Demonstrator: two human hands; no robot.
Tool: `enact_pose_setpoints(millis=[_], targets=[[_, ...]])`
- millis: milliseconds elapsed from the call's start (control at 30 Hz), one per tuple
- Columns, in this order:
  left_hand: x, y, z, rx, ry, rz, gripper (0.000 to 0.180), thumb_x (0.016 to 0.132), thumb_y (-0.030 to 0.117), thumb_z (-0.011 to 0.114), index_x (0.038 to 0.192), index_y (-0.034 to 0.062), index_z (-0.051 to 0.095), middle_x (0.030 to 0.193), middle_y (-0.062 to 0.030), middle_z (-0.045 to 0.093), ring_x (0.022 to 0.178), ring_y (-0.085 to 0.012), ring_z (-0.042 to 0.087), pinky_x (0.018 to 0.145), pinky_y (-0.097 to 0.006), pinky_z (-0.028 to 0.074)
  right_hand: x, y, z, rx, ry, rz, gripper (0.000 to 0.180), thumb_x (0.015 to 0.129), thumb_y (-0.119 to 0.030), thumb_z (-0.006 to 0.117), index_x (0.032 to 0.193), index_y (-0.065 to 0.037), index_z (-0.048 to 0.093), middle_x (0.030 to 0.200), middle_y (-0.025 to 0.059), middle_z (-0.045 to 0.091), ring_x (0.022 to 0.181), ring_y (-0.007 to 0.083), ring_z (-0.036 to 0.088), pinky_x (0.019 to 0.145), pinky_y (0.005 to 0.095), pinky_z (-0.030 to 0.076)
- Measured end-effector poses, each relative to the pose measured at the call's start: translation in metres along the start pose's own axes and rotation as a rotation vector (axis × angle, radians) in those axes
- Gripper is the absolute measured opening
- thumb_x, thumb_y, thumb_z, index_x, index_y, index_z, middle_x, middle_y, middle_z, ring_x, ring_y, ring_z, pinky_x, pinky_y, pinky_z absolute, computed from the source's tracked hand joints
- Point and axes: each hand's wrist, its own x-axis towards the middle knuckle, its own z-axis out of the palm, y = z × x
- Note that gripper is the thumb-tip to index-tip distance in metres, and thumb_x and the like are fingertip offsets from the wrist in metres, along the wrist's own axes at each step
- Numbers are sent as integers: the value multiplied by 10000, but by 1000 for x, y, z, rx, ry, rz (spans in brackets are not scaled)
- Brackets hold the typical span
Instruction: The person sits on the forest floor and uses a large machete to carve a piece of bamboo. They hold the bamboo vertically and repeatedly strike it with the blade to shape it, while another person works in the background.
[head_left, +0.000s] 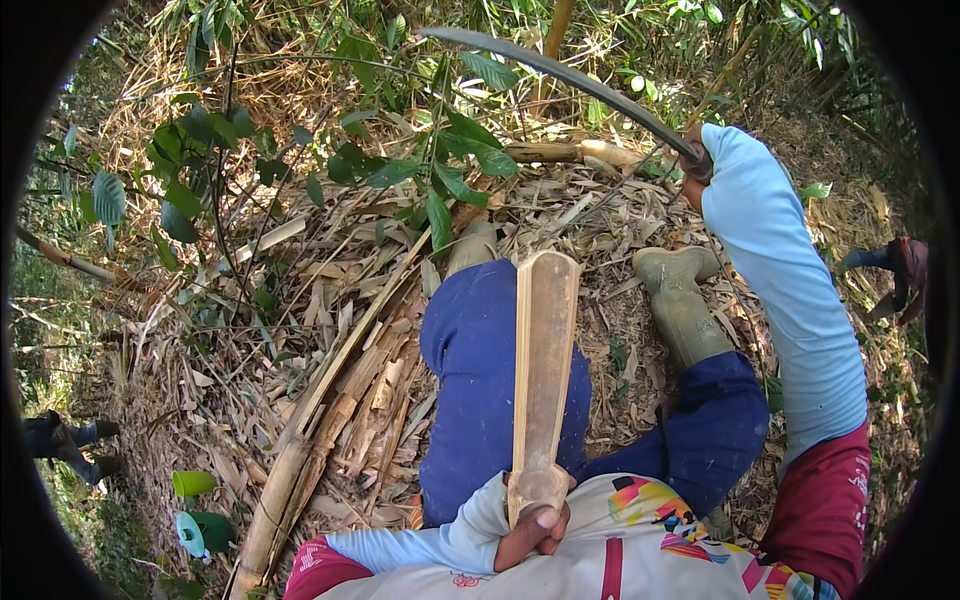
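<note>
My right hand (694, 172), at the end of an outstretched arm in a light blue sleeve, is closed round the handle of a machete (585, 82). Its long, dark, curved blade points up and to the left, over the leaf litter. Close to my body, my left hand (537, 535) grips the narrow lower end of a flat wooden piece shaped like a machete sheath (545, 370). That piece stands out away from me above my blue trousers (465, 370), its wider, flared end farthest off. The blade and the wooden piece are well apart.
Split bamboo lengths (290, 470) lie left of my legs. A leafy sapling (430, 180) stands ahead. My rubber boot (680, 300) rests on dry leaves. A green lidded container (205, 532) and green cup (193, 483) sit lower left. Other people's feet (85, 450) show at both sides.
</note>
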Motion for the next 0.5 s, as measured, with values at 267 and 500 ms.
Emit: enact_pose_setpoints(millis=[267,500], targets=[[0,-4,-5,-28,-44,48,420,987,168,525,1326,32,318,804,-118,574,705,-195,582,663,-354,499,-64,46,71,674,-281,315,203,712,-95,772,808,-75,594,724,1,613,685,91,564,632,251,455],[1,1,1,-124,-32,136,687,951,229,596,1457,89,152,835,-151,591,752,-257,636,723,-422,536,-198,57,133,885,-435,648,235,726,-160,800,778,-38,606,632,28,597,529,99,541,504,271,444]])
